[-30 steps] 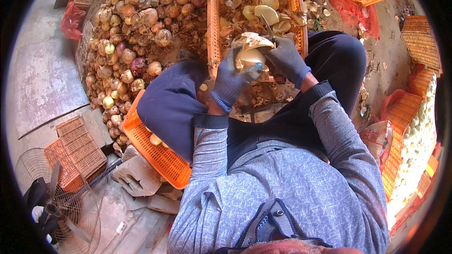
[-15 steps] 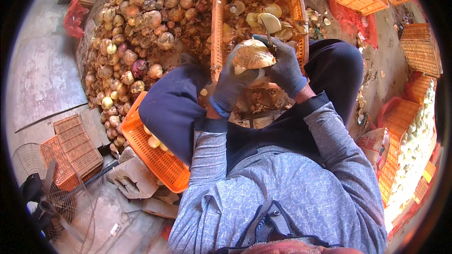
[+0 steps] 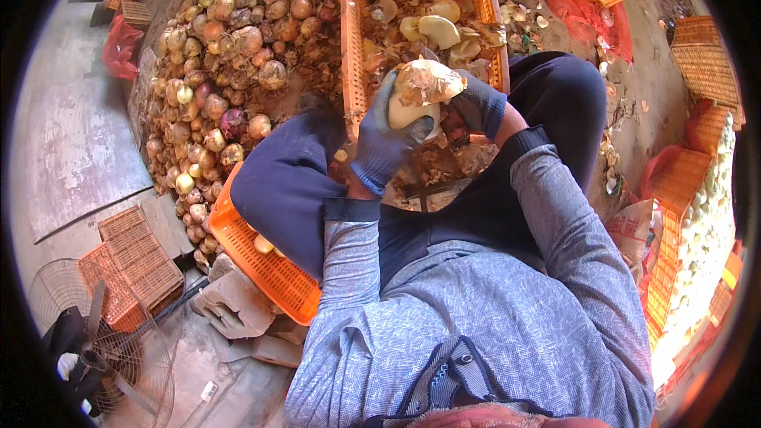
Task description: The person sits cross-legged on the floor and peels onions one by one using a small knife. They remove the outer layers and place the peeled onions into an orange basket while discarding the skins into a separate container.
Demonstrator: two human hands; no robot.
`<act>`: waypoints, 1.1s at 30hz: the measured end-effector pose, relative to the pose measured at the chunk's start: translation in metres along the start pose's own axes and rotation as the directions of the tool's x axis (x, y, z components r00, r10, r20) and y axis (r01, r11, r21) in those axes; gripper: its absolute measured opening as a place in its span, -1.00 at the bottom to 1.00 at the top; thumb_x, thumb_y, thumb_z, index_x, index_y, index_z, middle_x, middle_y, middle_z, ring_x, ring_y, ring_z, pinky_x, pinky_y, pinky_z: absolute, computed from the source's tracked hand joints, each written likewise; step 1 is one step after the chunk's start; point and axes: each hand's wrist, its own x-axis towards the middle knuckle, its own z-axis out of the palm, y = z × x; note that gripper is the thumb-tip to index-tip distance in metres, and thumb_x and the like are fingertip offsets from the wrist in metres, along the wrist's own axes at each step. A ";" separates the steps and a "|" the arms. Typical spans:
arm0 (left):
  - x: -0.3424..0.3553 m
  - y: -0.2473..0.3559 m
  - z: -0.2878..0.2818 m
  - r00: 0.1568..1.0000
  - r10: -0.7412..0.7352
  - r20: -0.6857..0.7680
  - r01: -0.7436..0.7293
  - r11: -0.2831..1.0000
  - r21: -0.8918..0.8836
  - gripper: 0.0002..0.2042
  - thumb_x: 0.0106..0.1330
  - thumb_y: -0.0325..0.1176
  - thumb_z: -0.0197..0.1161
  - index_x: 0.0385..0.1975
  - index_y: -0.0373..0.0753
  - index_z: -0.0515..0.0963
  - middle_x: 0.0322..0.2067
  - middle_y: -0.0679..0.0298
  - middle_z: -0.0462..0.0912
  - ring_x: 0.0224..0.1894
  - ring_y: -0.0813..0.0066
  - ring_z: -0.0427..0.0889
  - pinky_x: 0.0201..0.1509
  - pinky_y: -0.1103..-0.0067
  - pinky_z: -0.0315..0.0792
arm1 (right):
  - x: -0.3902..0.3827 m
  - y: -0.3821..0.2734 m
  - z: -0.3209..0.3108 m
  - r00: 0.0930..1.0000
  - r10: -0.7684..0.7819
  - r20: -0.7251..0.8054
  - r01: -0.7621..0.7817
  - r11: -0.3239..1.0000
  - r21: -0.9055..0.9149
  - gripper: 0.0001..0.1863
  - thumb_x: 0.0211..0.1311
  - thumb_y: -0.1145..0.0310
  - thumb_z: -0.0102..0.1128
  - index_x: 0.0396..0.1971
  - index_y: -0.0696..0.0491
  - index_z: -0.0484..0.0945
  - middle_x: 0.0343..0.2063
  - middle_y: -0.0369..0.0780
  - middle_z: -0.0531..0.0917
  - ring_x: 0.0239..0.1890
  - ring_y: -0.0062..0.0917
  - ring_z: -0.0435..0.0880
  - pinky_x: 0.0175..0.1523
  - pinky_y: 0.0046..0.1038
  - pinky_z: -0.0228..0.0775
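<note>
My gloved left hand (image 3: 387, 131) is closed round a large, partly peeled onion (image 3: 420, 91), pale below with papery brown skin on top. My gloved right hand (image 3: 474, 101) is closed behind the onion's right side, on a knife (image 3: 427, 53) whose blade shows faintly just above the onion. Both hands are over the near end of an orange crate (image 3: 351, 47) that holds cut onion pieces (image 3: 438, 32) and loose skins between my bent knees.
A heap of onions (image 3: 222, 63) lies front-left. An orange basket (image 3: 277, 285) with peeled onions is by my left leg. Stacked crates (image 3: 133, 257) and a fan (image 3: 103, 349) stand lower left. More crates (image 3: 678, 182), red netting and pale onions (image 3: 705, 222) line my right side.
The onion has turned between my hands, its papery side now upward, and the knife blade is more hidden behind it. The view has shifted slightly.
</note>
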 end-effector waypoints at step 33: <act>-0.031 -0.078 -0.024 0.965 0.245 0.092 -0.230 0.625 0.746 -0.59 0.54 -0.31 0.22 0.30 -0.33 0.49 0.21 0.08 0.62 0.29 0.13 0.56 0.47 0.28 0.38 | -0.003 -0.039 0.053 0.755 -0.588 -0.291 0.319 0.717 -0.620 -0.71 0.38 0.39 0.25 0.01 0.15 0.76 -0.40 -0.23 0.77 -0.48 -0.56 0.68 -0.36 -0.47 0.52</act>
